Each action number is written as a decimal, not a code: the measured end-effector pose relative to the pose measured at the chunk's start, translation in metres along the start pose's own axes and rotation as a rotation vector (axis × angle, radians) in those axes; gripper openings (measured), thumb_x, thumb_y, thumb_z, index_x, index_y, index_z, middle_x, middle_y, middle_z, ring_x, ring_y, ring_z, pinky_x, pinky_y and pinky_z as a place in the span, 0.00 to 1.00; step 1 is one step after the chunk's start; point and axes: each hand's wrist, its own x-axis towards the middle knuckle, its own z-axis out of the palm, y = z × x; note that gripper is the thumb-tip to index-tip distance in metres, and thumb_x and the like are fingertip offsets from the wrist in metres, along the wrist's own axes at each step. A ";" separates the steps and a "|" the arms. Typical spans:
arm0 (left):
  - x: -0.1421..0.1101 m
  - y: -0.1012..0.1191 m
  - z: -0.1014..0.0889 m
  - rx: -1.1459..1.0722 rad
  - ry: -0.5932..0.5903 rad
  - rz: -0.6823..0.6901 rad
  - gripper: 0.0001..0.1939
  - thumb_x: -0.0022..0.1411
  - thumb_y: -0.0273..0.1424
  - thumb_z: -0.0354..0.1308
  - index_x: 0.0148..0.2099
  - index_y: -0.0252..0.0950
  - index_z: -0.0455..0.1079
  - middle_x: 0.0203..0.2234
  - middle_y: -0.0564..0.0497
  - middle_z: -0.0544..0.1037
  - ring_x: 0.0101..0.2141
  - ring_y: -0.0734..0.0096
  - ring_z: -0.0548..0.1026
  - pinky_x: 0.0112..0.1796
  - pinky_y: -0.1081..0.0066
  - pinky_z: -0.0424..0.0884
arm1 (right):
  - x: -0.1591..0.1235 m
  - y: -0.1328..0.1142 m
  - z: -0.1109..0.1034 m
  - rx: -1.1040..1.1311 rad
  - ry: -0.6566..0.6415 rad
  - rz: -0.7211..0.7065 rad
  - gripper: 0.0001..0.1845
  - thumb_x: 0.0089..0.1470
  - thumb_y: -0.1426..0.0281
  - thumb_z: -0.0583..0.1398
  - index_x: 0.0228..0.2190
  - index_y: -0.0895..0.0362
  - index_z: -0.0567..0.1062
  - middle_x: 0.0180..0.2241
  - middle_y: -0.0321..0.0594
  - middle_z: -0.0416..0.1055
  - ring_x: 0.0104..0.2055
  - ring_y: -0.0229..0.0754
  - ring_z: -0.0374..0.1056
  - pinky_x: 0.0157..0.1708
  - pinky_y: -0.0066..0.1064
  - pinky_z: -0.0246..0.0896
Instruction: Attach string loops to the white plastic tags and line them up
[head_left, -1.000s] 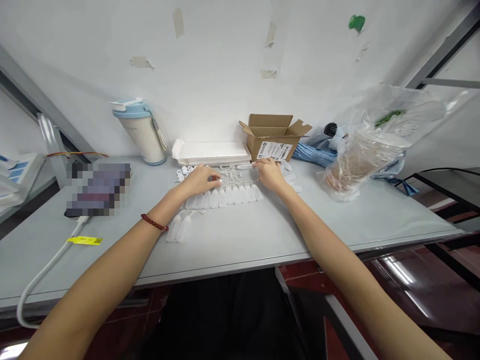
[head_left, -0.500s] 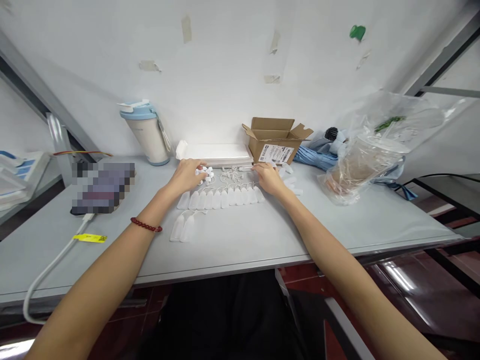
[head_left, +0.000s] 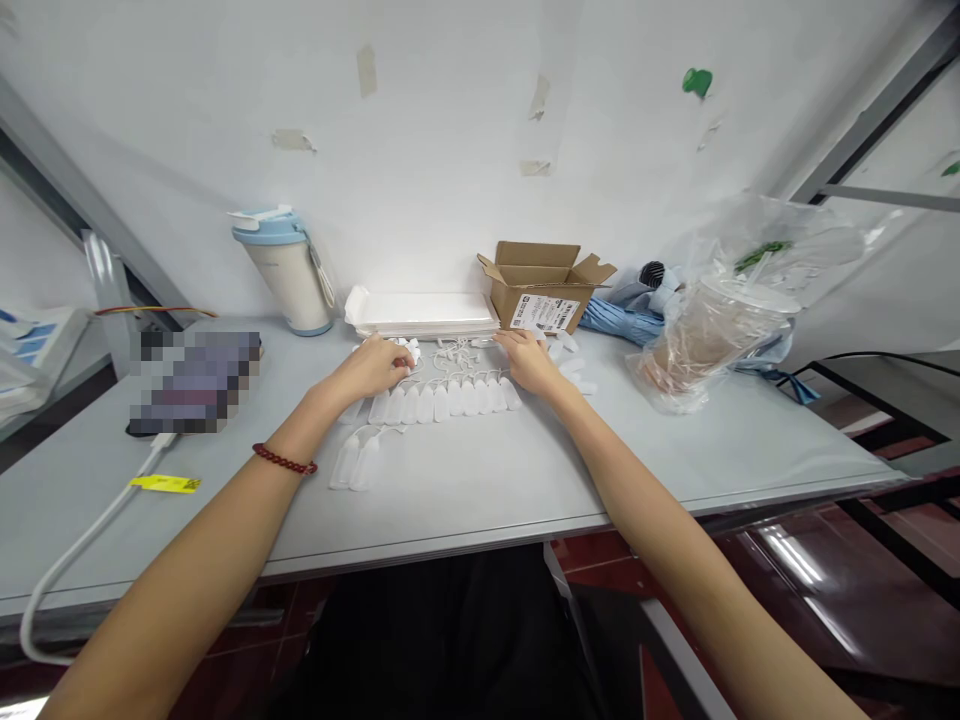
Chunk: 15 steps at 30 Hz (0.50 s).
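Note:
My left hand (head_left: pixel 373 366) is at the left end of a row of frosted white tags (head_left: pixel 441 401), its fingers curled together beside a small heap of white pieces (head_left: pixel 412 348). What lies between those fingertips is too small to make out. Over the right end of the row is my right hand (head_left: pixel 527 360), fingers bent and close together by the loose white strings (head_left: pixel 457 353); whatever they pinch is hidden. Two tags with strings (head_left: pixel 360 463) lie apart, nearer the front edge. More loose tags (head_left: pixel 574 370) are scattered right of my right hand.
A flat white box (head_left: pixel 424 309) and an open cardboard box (head_left: pixel 536 295) stand behind the hands. A tumbler (head_left: pixel 289 275) and a blurred phone (head_left: pixel 199 385) on a cable are left. A bagged cup (head_left: pixel 712 330) and blue umbrella (head_left: pixel 626 318) are right.
My left hand has drawn slightly back toward the row, and its fingers have closed from around the small white pieces. My right hand stays at nearly the same place. The view has shifted a little.

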 end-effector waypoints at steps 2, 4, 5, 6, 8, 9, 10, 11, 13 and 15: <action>0.000 0.002 -0.001 -0.027 0.010 0.001 0.13 0.52 0.34 0.51 0.30 0.38 0.77 0.28 0.48 0.80 0.36 0.58 0.74 0.39 0.66 0.67 | 0.001 -0.002 0.000 -0.006 -0.018 -0.008 0.31 0.53 0.82 0.47 0.58 0.59 0.62 0.60 0.47 0.60 0.60 0.53 0.52 0.48 0.46 0.53; -0.001 0.006 -0.004 -0.051 0.020 -0.001 0.13 0.53 0.34 0.51 0.29 0.37 0.76 0.27 0.48 0.80 0.35 0.59 0.74 0.38 0.66 0.67 | 0.001 -0.003 0.000 -0.010 -0.035 -0.008 0.31 0.53 0.83 0.47 0.58 0.59 0.61 0.60 0.48 0.60 0.60 0.54 0.51 0.48 0.47 0.53; -0.001 0.008 -0.005 -0.063 0.029 -0.009 0.13 0.53 0.34 0.51 0.29 0.38 0.76 0.27 0.49 0.80 0.34 0.60 0.74 0.38 0.67 0.67 | 0.001 -0.003 0.000 -0.013 -0.038 -0.006 0.30 0.54 0.82 0.47 0.58 0.59 0.61 0.60 0.49 0.60 0.60 0.54 0.51 0.48 0.47 0.53; -0.001 0.010 -0.007 -0.076 0.042 -0.020 0.13 0.53 0.35 0.51 0.29 0.38 0.76 0.28 0.49 0.80 0.34 0.61 0.74 0.38 0.67 0.67 | 0.001 -0.004 0.000 -0.016 -0.037 -0.005 0.30 0.54 0.82 0.47 0.58 0.59 0.62 0.59 0.49 0.61 0.59 0.55 0.51 0.48 0.48 0.53; -0.001 0.016 -0.010 -0.102 0.069 -0.055 0.12 0.53 0.35 0.52 0.30 0.37 0.76 0.30 0.49 0.80 0.34 0.62 0.74 0.37 0.68 0.66 | 0.001 -0.005 -0.001 -0.025 -0.020 -0.001 0.28 0.55 0.81 0.47 0.57 0.59 0.63 0.57 0.50 0.62 0.58 0.55 0.52 0.48 0.48 0.52; -0.001 0.018 -0.012 -0.113 0.084 -0.080 0.12 0.54 0.35 0.52 0.30 0.37 0.76 0.31 0.49 0.81 0.35 0.62 0.74 0.37 0.68 0.66 | 0.000 -0.005 -0.002 -0.029 -0.009 0.003 0.26 0.56 0.80 0.47 0.56 0.59 0.64 0.56 0.51 0.63 0.57 0.55 0.53 0.48 0.47 0.53; -0.001 0.021 -0.014 -0.122 0.100 -0.108 0.12 0.54 0.35 0.52 0.31 0.37 0.76 0.32 0.48 0.81 0.35 0.62 0.74 0.37 0.68 0.66 | 0.000 -0.006 -0.002 -0.031 0.001 0.009 0.24 0.56 0.79 0.48 0.54 0.60 0.66 0.54 0.52 0.64 0.56 0.55 0.53 0.48 0.47 0.53; -0.001 0.024 -0.015 -0.127 0.121 -0.135 0.12 0.54 0.35 0.52 0.31 0.36 0.76 0.32 0.48 0.81 0.34 0.62 0.74 0.38 0.68 0.67 | 0.000 -0.007 -0.003 -0.032 0.007 0.017 0.22 0.56 0.78 0.49 0.51 0.60 0.69 0.52 0.52 0.65 0.55 0.55 0.54 0.48 0.46 0.53; -0.002 0.028 -0.019 -0.135 0.171 -0.181 0.12 0.54 0.35 0.53 0.31 0.36 0.76 0.31 0.48 0.80 0.34 0.63 0.74 0.39 0.68 0.67 | -0.001 -0.009 -0.004 -0.023 0.011 0.033 0.17 0.56 0.76 0.51 0.45 0.60 0.73 0.49 0.53 0.66 0.53 0.55 0.55 0.47 0.45 0.55; -0.003 0.031 -0.022 -0.151 0.222 -0.213 0.11 0.55 0.35 0.53 0.31 0.36 0.75 0.30 0.49 0.80 0.33 0.64 0.74 0.39 0.68 0.67 | -0.001 -0.010 -0.004 -0.006 0.017 0.033 0.14 0.56 0.76 0.52 0.41 0.59 0.74 0.48 0.53 0.66 0.53 0.54 0.55 0.46 0.44 0.56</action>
